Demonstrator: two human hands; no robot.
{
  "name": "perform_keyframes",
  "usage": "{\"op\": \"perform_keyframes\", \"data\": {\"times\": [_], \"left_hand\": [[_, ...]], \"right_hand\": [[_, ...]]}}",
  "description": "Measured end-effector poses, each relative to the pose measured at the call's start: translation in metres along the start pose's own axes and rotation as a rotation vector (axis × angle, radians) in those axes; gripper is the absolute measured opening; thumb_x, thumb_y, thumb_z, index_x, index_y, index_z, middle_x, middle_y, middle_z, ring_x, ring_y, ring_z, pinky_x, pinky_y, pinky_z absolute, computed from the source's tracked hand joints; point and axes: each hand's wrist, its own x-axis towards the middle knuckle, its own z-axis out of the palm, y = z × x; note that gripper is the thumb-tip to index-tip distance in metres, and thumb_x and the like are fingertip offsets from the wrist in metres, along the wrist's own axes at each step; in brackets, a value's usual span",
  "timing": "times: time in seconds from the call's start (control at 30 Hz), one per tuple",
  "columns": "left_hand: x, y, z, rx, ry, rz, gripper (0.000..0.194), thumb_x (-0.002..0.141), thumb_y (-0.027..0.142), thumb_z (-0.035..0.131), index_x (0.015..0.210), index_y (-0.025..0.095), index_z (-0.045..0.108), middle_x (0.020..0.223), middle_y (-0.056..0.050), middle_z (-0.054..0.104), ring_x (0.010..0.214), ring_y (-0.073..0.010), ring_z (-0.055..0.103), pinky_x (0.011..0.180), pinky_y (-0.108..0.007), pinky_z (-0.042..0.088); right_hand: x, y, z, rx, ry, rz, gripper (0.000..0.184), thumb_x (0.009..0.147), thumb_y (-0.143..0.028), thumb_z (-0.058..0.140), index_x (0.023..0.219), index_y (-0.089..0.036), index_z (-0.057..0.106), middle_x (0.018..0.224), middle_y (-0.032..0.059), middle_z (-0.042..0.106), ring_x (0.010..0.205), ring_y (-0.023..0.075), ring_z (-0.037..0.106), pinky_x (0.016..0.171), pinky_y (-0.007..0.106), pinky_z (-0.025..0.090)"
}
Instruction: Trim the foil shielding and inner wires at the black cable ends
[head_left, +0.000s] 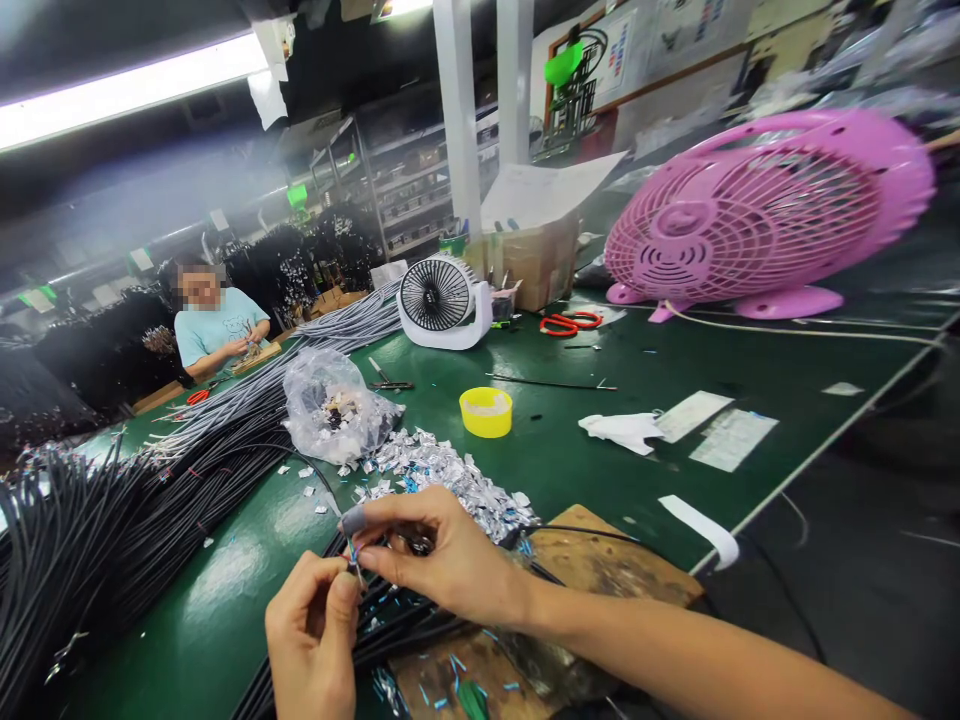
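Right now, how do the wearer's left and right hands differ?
Covering: the right hand has a grey fingertip cover; the left hand shows none.
Position: the left hand sits lower in the picture than the right.
Extent: the right hand shows with a long bare forearm; the left is cut by the bottom edge, no forearm visible.
Shared: both have fingertips at the thin wires.

The green desk [555, 465] carries black cables [202, 490], foil scraps [457, 475], a yellow ring [487, 424] and a pink fan [772, 220]; a white strip [697, 522] laps over its right edge.
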Motion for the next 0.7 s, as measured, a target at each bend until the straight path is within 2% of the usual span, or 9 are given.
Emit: {"op": "perform_keyframes", "data": {"times": [0.13,0.23,0.37,0.47,0.53,0.63,0.7], "left_hand": [[0.000,0.002,0.000,0.018,0.012,0.038,0.036,0.080,0.045,0.054,0.062,0.016,0.064,0.051,0.000,0.047,0.048,-0.0114,0.044,0.046,-0.022,0.035],[0.001,0.003,-0.001,0.016,0.012,0.064,0.037,0.081,0.045,0.052,0.060,0.016,0.064,0.052,0.000,0.048,0.047,-0.0114,0.045,0.044,-0.022,0.035],[0.001,0.001,0.000,0.013,0.029,0.082,0.033,0.082,0.040,0.053,0.061,0.017,0.063,0.054,0.000,0.050,0.048,-0.0111,0.049,0.044,-0.021,0.039],[-0.002,-0.004,0.001,0.009,0.065,0.085,0.019,0.081,0.034,0.056,0.076,0.017,0.064,0.065,-0.002,0.060,0.058,-0.0141,0.060,0.052,-0.021,0.048],[-0.003,-0.008,0.002,0.006,0.082,0.097,0.017,0.082,0.030,0.056,0.091,0.018,0.063,0.072,-0.003,0.064,0.058,-0.0138,0.062,0.051,-0.020,0.050],[-0.003,-0.010,0.001,0.003,0.067,0.157,0.022,0.084,0.025,0.054,0.103,0.021,0.063,0.070,0.000,0.062,0.045,-0.0090,0.056,0.041,-0.018,0.046],[0.000,-0.010,-0.003,0.019,0.010,0.257,0.026,0.083,0.021,0.053,0.105,0.026,0.065,0.064,0.002,0.059,0.042,-0.0070,0.053,0.039,-0.016,0.044]], "right_hand": [[0.000,0.001,0.000,0.005,0.000,0.000,0.023,0.072,-0.017,0.059,0.092,-0.010,0.069,0.068,0.0028,0.065,0.050,0.0073,0.047,0.048,0.019,0.044],[-0.001,0.002,0.001,0.002,0.050,-0.005,0.027,0.070,-0.017,0.060,0.095,-0.009,0.067,0.071,0.0040,0.064,0.050,0.0069,0.044,0.046,0.018,0.040],[-0.002,0.002,0.003,-0.019,0.060,-0.021,0.030,0.071,-0.017,0.057,0.100,-0.010,0.063,0.066,0.0029,0.062,0.046,0.0058,0.038,0.042,0.018,0.033],[-0.003,0.003,0.004,-0.032,0.063,-0.058,0.031,0.071,-0.016,0.054,0.101,-0.012,0.061,0.064,0.0016,0.062,0.045,0.0055,0.035,0.041,0.017,0.032],[-0.002,0.003,0.004,-0.026,0.061,-0.058,0.029,0.072,-0.017,0.053,0.100,-0.013,0.061,0.063,0.0007,0.060,0.044,0.0057,0.035,0.041,0.018,0.032],[-0.003,0.004,0.003,-0.022,0.024,-0.017,0.029,0.073,-0.018,0.055,0.101,-0.013,0.059,0.066,0.0014,0.061,0.045,0.0059,0.036,0.042,0.018,0.033],[-0.003,0.004,0.003,-0.022,0.009,0.002,0.031,0.072,-0.018,0.055,0.103,-0.013,0.058,0.069,0.0019,0.061,0.047,0.0065,0.040,0.043,0.019,0.036]]}}
